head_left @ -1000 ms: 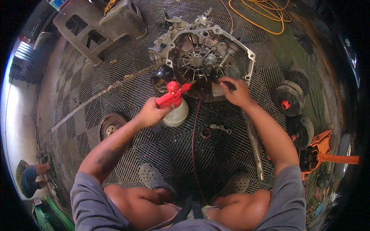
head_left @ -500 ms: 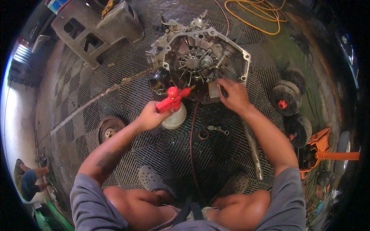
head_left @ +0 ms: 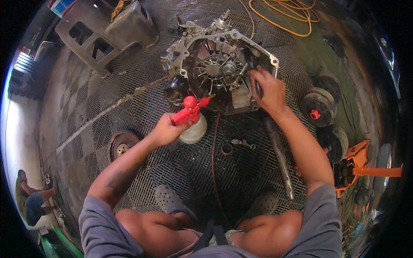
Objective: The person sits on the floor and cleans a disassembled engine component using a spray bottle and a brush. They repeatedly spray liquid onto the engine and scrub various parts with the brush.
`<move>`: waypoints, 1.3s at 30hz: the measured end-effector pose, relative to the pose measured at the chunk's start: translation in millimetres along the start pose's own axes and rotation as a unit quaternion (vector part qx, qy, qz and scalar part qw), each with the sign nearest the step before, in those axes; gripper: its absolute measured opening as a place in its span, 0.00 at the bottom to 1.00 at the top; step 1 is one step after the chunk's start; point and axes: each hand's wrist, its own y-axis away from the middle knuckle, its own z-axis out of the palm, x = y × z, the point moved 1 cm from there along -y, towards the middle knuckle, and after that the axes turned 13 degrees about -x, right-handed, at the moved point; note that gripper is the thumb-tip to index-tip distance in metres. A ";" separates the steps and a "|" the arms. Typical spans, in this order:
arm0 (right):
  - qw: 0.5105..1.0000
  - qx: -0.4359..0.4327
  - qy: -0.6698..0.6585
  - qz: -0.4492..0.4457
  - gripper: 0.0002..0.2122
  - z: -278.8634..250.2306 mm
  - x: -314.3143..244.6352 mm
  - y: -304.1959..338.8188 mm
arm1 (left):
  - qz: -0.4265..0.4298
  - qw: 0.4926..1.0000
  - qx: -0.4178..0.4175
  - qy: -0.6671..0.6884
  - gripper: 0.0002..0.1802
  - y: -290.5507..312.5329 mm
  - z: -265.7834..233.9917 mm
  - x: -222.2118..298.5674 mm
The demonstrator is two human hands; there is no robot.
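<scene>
Hands are shifting: the right hand (head_left: 267, 91) is now gripping a dark tool inside the gearbox housing (head_left: 219, 69) at twelve o'clock, having moved up from its lower edge. The left hand (head_left: 165, 129) is staying wrapped around the red-topped spray bottle (head_left: 191, 118), aimed toward the casing.

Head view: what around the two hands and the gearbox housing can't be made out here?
- Right hand: the dark tool it grips is mostly covered by the fingers; its tip is lost in the gearbox housing shadow.
- Left hand: the red spray head and the hand hide most of the pale bottle.
- Housing's far side: hidden by the housing itself.
</scene>
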 end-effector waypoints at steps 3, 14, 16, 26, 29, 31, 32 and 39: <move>0.986 -0.163 0.031 -0.004 0.22 3.4 2.3 2.1 | -0.005 1.000 0.000 -0.010 0.14 0.5 -2.2 1.2; 0.994 -0.088 0.069 -0.009 0.27 9.9 9.3 11.0 | 0.020 1.000 0.010 -0.003 0.15 -0.7 -1.0 2.8; 0.997 -0.047 0.065 0.014 0.29 7.8 8.2 11.2 | -0.036 0.999 0.000 -0.016 0.15 -0.4 -2.1 2.7; 0.998 0.030 0.045 0.022 0.15 2.6 3.4 11.4 | 0.009 1.000 0.010 0.000 0.13 -3.9 -0.8 -6.1; 0.999 -0.018 0.044 0.019 0.12 3.3 9.1 7.1 | -0.016 1.000 0.008 0.016 0.13 -5.8 -2.9 -8.6; 0.999 0.001 0.035 -0.010 0.12 4.5 11.6 4.7 | -0.031 0.999 0.012 0.009 0.12 -7.3 -3.4 -8.5; 0.999 -0.040 0.032 -0.005 0.12 6.2 12.7 3.7 | -0.016 1.000 0.011 0.017 0.12 -7.9 -3.1 -8.0; 1.000 0.023 0.018 -0.007 0.19 11.2 14.4 4.9 | -0.003 1.000 0.007 0.023 0.12 -6.8 -2.0 -7.8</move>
